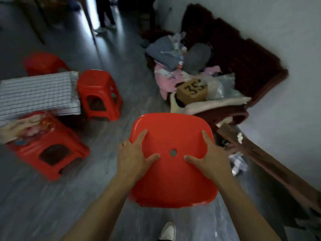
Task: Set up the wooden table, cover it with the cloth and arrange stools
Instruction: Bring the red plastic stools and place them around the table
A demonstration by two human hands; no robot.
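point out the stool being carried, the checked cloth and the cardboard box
carried stool [173, 136], head view, bare seat top
checked cloth [36, 92], head view, middle of the top
cardboard box [192, 91], head view, numbered face

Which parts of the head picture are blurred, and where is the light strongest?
Head view: the left side smears with motion, most on the near stool and checked cloth; the held stool and both hands, left and right, look sharper; brightest at the far doorway; corners dim; lines bend.
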